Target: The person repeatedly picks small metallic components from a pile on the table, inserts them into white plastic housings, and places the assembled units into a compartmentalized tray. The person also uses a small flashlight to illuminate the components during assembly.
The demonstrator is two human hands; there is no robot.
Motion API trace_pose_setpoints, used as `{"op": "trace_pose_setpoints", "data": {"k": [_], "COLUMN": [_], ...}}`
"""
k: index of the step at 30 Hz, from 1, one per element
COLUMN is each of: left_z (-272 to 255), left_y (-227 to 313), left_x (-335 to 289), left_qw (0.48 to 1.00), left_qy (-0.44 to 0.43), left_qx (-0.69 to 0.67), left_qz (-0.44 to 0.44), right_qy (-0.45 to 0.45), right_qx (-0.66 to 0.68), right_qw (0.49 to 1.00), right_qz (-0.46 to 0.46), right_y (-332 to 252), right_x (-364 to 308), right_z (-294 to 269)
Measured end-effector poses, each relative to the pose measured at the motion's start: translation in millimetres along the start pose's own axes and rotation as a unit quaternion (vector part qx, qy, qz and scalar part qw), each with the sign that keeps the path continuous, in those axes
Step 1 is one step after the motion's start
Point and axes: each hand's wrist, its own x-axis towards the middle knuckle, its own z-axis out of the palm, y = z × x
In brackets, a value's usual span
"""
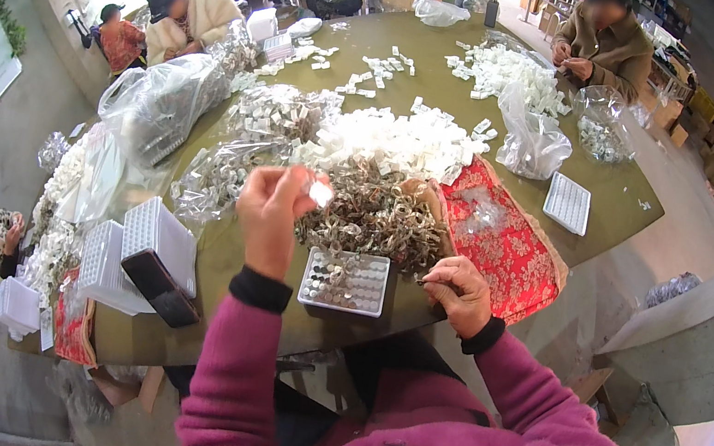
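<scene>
My left hand (271,214) is raised over the table, fingers pinched on a small shiny white piece (320,193) whose exact kind is too bright to tell. My right hand (462,298) rests low at the table's front edge, thumb and fingertips pressed together; whatever they hold is too small to make out. Between the hands lies a white tray (339,307) with rows of round cells, several holding small round pieces. Just beyond the tray is a heap of tangled brownish-grey strips (373,212), nearest to both hands.
A heap of small white plastic pieces (393,140) lies behind the brown one. Red patterned cloth (501,255) is at right, with another white tray (567,203). Stacked white trays (161,248) and plastic bags (166,104) stand left. Other people (605,43) sit around the table.
</scene>
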Motion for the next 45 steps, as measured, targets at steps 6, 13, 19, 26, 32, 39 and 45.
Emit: {"op": "trace_pose_setpoints", "data": {"k": [6,13,19,26,32,39,45], "left_z": [-28,-25,-27,-24,-25,-21,-24], "left_y": [8,-21,-29,-34,-34,-7,-20], "left_x": [-106,-191,-210,-221,-226,-226,-232], "left_qw": [0.974,0.943,0.947,0.936,0.921,0.932,0.982], "left_qy": [-0.004,0.065,0.059,0.058,0.048,0.013,-0.007], "left_qx": [-0.110,-0.145,-0.169,-0.182,-0.214,-0.187,0.002], "left_qz": [-0.196,-0.291,-0.265,-0.297,-0.321,-0.310,-0.191], "right_qy": [-0.020,-0.104,-0.122,-0.113,-0.131,-0.103,-0.158], "right_qx": [0.057,-0.035,-0.018,0.008,-0.042,-0.062,-0.056], "right_qw": [0.998,0.990,0.987,0.988,0.980,0.977,0.979], "right_qz": [0.028,-0.089,-0.107,-0.109,-0.144,-0.176,-0.114], "right_y": [-26,-73,-86,-82,-81,-81,-74], "right_x": [-10,-19,-27,-39,-42,-33,-41], "right_z": [9,40,61,79,84,83,78]}}
